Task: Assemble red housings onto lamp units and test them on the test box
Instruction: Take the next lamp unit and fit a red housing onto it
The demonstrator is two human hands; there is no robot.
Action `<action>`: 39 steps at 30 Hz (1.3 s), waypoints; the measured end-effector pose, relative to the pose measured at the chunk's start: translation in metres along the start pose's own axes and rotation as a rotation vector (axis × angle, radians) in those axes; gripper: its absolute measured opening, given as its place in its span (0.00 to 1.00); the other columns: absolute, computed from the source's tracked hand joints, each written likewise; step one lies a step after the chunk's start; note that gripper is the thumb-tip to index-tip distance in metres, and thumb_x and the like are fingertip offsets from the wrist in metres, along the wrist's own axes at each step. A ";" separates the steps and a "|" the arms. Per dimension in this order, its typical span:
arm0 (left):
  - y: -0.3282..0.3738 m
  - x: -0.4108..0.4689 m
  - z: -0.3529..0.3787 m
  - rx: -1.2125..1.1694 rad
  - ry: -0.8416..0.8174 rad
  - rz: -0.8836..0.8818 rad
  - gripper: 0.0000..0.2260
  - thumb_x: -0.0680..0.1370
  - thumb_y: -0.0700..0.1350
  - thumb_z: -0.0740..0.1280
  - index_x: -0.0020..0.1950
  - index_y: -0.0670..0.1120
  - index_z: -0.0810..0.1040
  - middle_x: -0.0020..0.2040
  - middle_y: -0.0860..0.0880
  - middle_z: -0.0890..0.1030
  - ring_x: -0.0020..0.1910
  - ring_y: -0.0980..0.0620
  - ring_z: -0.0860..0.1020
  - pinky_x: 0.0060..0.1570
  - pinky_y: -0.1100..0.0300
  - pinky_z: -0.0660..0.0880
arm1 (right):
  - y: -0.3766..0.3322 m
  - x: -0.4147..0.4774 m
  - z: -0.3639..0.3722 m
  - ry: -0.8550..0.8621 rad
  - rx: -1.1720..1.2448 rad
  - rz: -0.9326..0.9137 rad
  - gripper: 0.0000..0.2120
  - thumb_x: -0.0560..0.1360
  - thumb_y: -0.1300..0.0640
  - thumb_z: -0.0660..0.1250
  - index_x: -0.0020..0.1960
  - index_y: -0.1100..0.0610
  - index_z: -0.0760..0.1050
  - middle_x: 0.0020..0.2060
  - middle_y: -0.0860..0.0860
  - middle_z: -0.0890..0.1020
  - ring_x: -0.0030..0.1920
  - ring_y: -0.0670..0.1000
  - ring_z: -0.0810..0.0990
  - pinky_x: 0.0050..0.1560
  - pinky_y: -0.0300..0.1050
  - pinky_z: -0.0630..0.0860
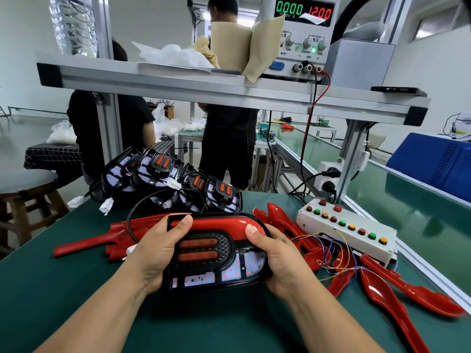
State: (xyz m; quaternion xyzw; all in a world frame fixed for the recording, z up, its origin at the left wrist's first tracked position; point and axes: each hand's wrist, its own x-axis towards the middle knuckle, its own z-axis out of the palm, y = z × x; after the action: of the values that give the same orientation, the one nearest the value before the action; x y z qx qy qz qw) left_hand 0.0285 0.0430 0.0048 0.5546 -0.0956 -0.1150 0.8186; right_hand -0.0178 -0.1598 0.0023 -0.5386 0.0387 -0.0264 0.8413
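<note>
A black lamp unit (214, 261) with two orange strips sits in front of me above the green mat, a red housing (219, 224) lying along its top edge. My left hand (159, 253) grips its left end, thumb on the housing. My right hand (277, 258) grips the right end, thumb pressing the housing's rounded tip. Behind it is a pile of bare lamp units (165, 179) with white connectors. Loose red housings (382, 284) lie at the right and more red housings (102, 240) at the left. The white test box (346, 230) with coloured buttons stands at the right.
Thin coloured wires (331, 253) run from the test box over the red housings. A power supply (303, 34) reading 0.000 and 12.00 stands on the shelf above. Two people stand behind the bench. A wooden stool (25, 189) is at the left, a blue crate (438, 161) at the right.
</note>
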 end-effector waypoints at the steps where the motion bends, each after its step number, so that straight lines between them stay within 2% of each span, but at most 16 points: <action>1: -0.001 0.001 -0.001 0.000 -0.002 -0.007 0.19 0.73 0.49 0.68 0.61 0.41 0.75 0.50 0.36 0.84 0.47 0.37 0.84 0.36 0.46 0.82 | 0.000 0.000 0.000 0.002 -0.009 0.014 0.24 0.63 0.58 0.77 0.57 0.63 0.78 0.46 0.62 0.85 0.42 0.59 0.86 0.40 0.49 0.82; 3: -0.003 0.002 -0.002 -0.003 -0.003 -0.019 0.19 0.73 0.49 0.68 0.61 0.41 0.75 0.50 0.36 0.84 0.46 0.36 0.84 0.36 0.46 0.82 | 0.000 0.000 -0.001 -0.001 -0.033 0.037 0.25 0.63 0.56 0.78 0.57 0.64 0.78 0.47 0.62 0.85 0.45 0.59 0.85 0.43 0.50 0.82; 5: -0.006 0.004 -0.005 0.010 -0.005 -0.021 0.18 0.74 0.49 0.68 0.61 0.41 0.75 0.50 0.36 0.84 0.47 0.37 0.84 0.36 0.47 0.82 | 0.000 0.001 -0.003 -0.036 -0.054 0.050 0.25 0.65 0.51 0.78 0.57 0.64 0.80 0.50 0.61 0.85 0.49 0.59 0.85 0.51 0.53 0.81; 7: -0.007 0.005 -0.006 0.028 -0.010 -0.015 0.18 0.74 0.49 0.67 0.61 0.42 0.76 0.50 0.36 0.84 0.47 0.37 0.85 0.36 0.48 0.82 | 0.000 0.001 -0.003 -0.057 -0.058 0.067 0.21 0.68 0.46 0.75 0.54 0.60 0.82 0.51 0.60 0.85 0.51 0.59 0.84 0.58 0.55 0.79; 9: -0.007 0.005 -0.006 0.037 -0.024 0.001 0.18 0.74 0.49 0.67 0.60 0.42 0.77 0.50 0.37 0.85 0.47 0.38 0.85 0.35 0.49 0.82 | 0.001 0.002 -0.003 -0.010 -0.062 0.057 0.19 0.69 0.48 0.75 0.53 0.60 0.83 0.51 0.60 0.85 0.52 0.60 0.84 0.57 0.55 0.79; 13: -0.005 0.003 -0.005 0.032 -0.067 0.013 0.19 0.74 0.51 0.66 0.62 0.44 0.77 0.53 0.39 0.85 0.49 0.40 0.84 0.36 0.52 0.82 | 0.002 0.004 -0.001 0.028 0.021 0.001 0.25 0.68 0.52 0.74 0.59 0.66 0.78 0.51 0.62 0.84 0.49 0.60 0.84 0.50 0.53 0.81; 17: -0.005 0.003 -0.009 0.070 -0.082 -0.056 0.19 0.74 0.56 0.65 0.59 0.48 0.81 0.53 0.41 0.85 0.50 0.40 0.84 0.37 0.51 0.83 | -0.002 0.003 -0.001 0.012 0.010 -0.048 0.28 0.71 0.49 0.74 0.63 0.66 0.75 0.54 0.63 0.83 0.54 0.62 0.83 0.57 0.58 0.79; 20: -0.006 0.005 -0.012 0.066 -0.063 -0.127 0.20 0.73 0.56 0.66 0.59 0.45 0.81 0.53 0.39 0.84 0.50 0.38 0.84 0.40 0.48 0.82 | -0.009 -0.002 0.004 0.094 -0.184 -0.041 0.36 0.70 0.41 0.73 0.68 0.64 0.70 0.58 0.61 0.82 0.57 0.60 0.82 0.62 0.57 0.76; 22: -0.006 0.007 -0.014 0.009 -0.056 -0.155 0.21 0.74 0.56 0.66 0.60 0.44 0.81 0.54 0.37 0.84 0.51 0.37 0.83 0.42 0.46 0.81 | -0.022 -0.008 0.005 0.121 -0.537 -0.089 0.40 0.66 0.30 0.68 0.66 0.59 0.73 0.58 0.54 0.82 0.58 0.53 0.81 0.60 0.46 0.76; 23: -0.005 0.008 -0.015 -0.012 -0.057 -0.162 0.21 0.74 0.55 0.65 0.60 0.43 0.81 0.55 0.37 0.83 0.52 0.36 0.83 0.43 0.46 0.81 | -0.029 -0.011 0.004 0.143 -0.704 -0.143 0.39 0.66 0.28 0.66 0.65 0.55 0.74 0.58 0.50 0.81 0.58 0.50 0.79 0.59 0.41 0.74; 25: -0.005 0.009 -0.013 -0.030 -0.056 -0.172 0.22 0.74 0.55 0.66 0.60 0.42 0.81 0.55 0.36 0.83 0.52 0.36 0.83 0.43 0.46 0.81 | -0.041 -0.014 0.000 0.199 -0.861 -0.202 0.34 0.70 0.31 0.67 0.67 0.52 0.72 0.60 0.47 0.78 0.61 0.47 0.76 0.60 0.39 0.70; 29: -0.006 0.004 -0.007 -0.036 -0.060 -0.150 0.21 0.75 0.53 0.65 0.61 0.40 0.79 0.55 0.36 0.83 0.52 0.36 0.83 0.41 0.48 0.82 | -0.034 -0.006 -0.001 0.123 -0.865 -0.136 0.31 0.73 0.38 0.68 0.73 0.48 0.68 0.66 0.48 0.75 0.64 0.47 0.75 0.64 0.43 0.71; 32: -0.005 -0.001 -0.004 -0.010 -0.068 -0.117 0.20 0.75 0.51 0.66 0.62 0.41 0.78 0.54 0.37 0.83 0.52 0.37 0.83 0.40 0.51 0.83 | -0.020 0.001 -0.002 0.146 -0.678 -0.057 0.26 0.74 0.40 0.69 0.67 0.51 0.73 0.58 0.48 0.80 0.56 0.47 0.80 0.59 0.44 0.76; 35: -0.004 -0.004 -0.003 0.003 -0.086 -0.110 0.20 0.74 0.50 0.67 0.62 0.43 0.77 0.54 0.37 0.84 0.52 0.37 0.83 0.42 0.48 0.83 | -0.011 0.004 -0.009 0.115 -0.588 -0.070 0.19 0.75 0.42 0.69 0.58 0.55 0.79 0.49 0.51 0.86 0.51 0.51 0.84 0.60 0.53 0.78; 37: -0.003 -0.003 -0.002 0.017 -0.089 -0.083 0.21 0.74 0.53 0.67 0.63 0.43 0.77 0.55 0.37 0.83 0.53 0.37 0.83 0.49 0.44 0.81 | -0.009 0.002 -0.011 0.105 -0.603 -0.150 0.17 0.76 0.42 0.68 0.57 0.54 0.79 0.49 0.49 0.86 0.51 0.48 0.84 0.58 0.49 0.78; 39: -0.004 -0.002 0.000 0.062 -0.071 -0.047 0.22 0.75 0.56 0.65 0.63 0.44 0.77 0.55 0.37 0.83 0.54 0.37 0.83 0.53 0.42 0.80 | -0.008 -0.001 -0.012 0.093 -0.668 -0.229 0.16 0.76 0.42 0.66 0.58 0.50 0.79 0.49 0.46 0.85 0.49 0.41 0.83 0.54 0.40 0.78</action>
State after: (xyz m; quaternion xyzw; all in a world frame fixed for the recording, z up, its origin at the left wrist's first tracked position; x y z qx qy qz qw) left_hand 0.0261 0.0422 0.0008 0.5773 -0.1148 -0.1508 0.7942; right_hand -0.0198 -0.1740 0.0040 -0.7829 0.0231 -0.1309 0.6077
